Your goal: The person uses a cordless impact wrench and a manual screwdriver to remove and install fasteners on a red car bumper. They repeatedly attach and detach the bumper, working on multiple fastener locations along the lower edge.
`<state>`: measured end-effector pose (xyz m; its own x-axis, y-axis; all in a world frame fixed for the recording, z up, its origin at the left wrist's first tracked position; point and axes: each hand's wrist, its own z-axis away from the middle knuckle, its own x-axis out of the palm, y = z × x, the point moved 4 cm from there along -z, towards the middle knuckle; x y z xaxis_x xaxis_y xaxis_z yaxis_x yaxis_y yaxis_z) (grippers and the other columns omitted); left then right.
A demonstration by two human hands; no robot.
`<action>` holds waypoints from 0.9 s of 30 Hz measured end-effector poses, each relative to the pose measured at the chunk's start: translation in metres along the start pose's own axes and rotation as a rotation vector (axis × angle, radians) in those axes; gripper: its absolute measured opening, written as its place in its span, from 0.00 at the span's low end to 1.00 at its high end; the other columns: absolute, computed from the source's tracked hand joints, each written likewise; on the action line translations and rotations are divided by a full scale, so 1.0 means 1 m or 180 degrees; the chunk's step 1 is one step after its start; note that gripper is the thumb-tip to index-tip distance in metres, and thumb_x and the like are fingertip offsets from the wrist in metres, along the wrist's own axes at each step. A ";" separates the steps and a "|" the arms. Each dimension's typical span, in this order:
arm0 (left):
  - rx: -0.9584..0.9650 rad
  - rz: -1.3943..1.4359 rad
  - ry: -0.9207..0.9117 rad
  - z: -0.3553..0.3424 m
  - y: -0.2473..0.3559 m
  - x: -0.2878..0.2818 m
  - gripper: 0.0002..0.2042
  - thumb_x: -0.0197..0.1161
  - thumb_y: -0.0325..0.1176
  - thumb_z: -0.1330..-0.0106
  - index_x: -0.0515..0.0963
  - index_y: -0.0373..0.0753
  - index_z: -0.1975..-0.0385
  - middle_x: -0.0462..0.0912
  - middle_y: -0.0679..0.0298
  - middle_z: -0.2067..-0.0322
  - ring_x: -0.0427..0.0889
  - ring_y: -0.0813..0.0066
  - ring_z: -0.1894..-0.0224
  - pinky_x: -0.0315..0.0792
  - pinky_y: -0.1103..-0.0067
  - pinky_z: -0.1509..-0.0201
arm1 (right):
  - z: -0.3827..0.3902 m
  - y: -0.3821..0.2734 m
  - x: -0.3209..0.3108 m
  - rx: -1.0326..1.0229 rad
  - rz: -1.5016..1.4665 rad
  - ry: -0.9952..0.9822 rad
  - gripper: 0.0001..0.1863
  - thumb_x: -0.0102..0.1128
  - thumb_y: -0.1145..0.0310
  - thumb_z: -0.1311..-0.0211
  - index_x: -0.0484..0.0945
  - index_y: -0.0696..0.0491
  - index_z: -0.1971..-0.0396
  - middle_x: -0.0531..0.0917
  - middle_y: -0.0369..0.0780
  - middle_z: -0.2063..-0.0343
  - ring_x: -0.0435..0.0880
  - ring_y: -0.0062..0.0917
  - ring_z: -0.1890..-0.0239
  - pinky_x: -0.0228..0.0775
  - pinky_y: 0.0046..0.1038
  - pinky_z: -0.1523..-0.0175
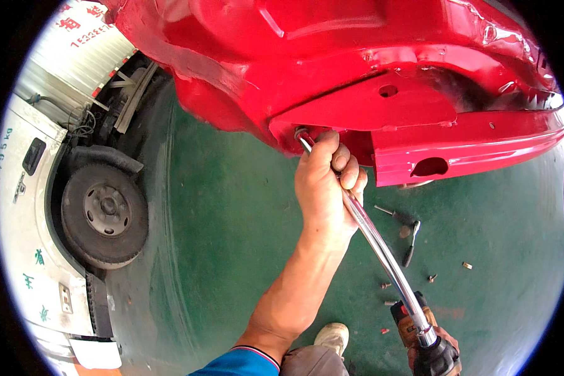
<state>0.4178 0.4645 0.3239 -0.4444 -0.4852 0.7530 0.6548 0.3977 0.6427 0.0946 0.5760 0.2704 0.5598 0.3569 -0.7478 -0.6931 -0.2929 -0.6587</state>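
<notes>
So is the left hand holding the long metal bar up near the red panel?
Yes, the left hand is wrapped around the long metal bar just below the red panel.

Glossy red painted metal panel [357,75], polished chrome steel bar [382,250], smooth matt green floor [232,238].

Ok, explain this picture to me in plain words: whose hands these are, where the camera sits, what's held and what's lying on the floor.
The camera is worn on a person's head and looks down, so the arms entering from below are their own. The left hand grips a long chrome extension bar near its tip, which meets a red vehicle body panel. The right hand, low in the picture, holds the bar's far end at a power tool. On the green floor lie hand tools and small loose bolts. A white truck stands to the left.
</notes>
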 end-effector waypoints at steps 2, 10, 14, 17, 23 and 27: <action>0.0008 -0.0019 -0.0035 0.001 0.000 0.002 0.13 0.53 0.33 0.29 0.64 0.45 0.79 0.63 0.75 0.85 0.60 0.85 0.88 0.58 0.84 0.84 | -0.001 -0.009 -0.005 0.0043 -0.0050 -0.0019 0.13 0.64 0.62 0.45 0.82 0.52 0.61 0.84 0.45 0.72 0.83 0.41 0.70 0.75 0.36 0.65; 0.0002 0.0060 -0.0185 -0.001 -0.001 0.003 0.13 0.52 0.33 0.28 0.65 0.45 0.78 0.63 0.75 0.85 0.62 0.86 0.88 0.60 0.84 0.84 | 0.022 0.019 0.019 -0.0347 0.0426 0.0560 0.08 0.66 0.65 0.50 0.82 0.51 0.71 0.81 0.45 0.78 0.81 0.41 0.74 0.73 0.37 0.69; -0.0054 0.0071 -0.0170 0.000 0.003 0.000 0.11 0.53 0.33 0.30 0.66 0.45 0.76 0.64 0.75 0.85 0.62 0.86 0.88 0.60 0.83 0.84 | 0.012 -0.013 0.006 0.0398 -0.0695 0.0788 0.06 0.65 0.69 0.52 0.76 0.49 0.82 0.78 0.42 0.82 0.78 0.41 0.78 0.70 0.39 0.72; 0.0001 -0.0050 -0.0202 -0.002 0.007 -0.006 0.07 0.55 0.33 0.33 0.69 0.44 0.74 0.66 0.73 0.83 0.63 0.84 0.87 0.58 0.83 0.84 | -0.003 -0.050 -0.010 -0.0636 -0.0115 0.0751 0.03 0.64 0.71 0.51 0.79 0.50 0.75 0.81 0.41 0.77 0.79 0.40 0.76 0.71 0.38 0.70; -0.0232 0.0084 -0.0518 -0.003 0.010 -0.007 0.06 0.55 0.33 0.32 0.69 0.43 0.72 0.66 0.73 0.83 0.63 0.85 0.87 0.58 0.83 0.84 | 0.019 -0.044 0.005 -0.0305 -0.0593 0.0570 0.08 0.66 0.65 0.51 0.83 0.49 0.69 0.83 0.42 0.75 0.81 0.40 0.73 0.73 0.39 0.68; -0.0458 0.0280 -0.0545 0.007 0.010 -0.007 0.08 0.54 0.34 0.30 0.68 0.43 0.72 0.67 0.74 0.82 0.63 0.86 0.87 0.59 0.84 0.85 | 0.023 -0.048 0.014 -0.0337 -0.0521 0.0499 0.05 0.64 0.66 0.49 0.80 0.50 0.75 0.80 0.43 0.77 0.80 0.39 0.72 0.72 0.39 0.66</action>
<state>0.4231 0.4775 0.3259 -0.4710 -0.3095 0.8261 0.7705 0.3116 0.5561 0.1248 0.6155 0.2937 0.7301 0.2677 -0.6287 -0.5406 -0.3366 -0.7710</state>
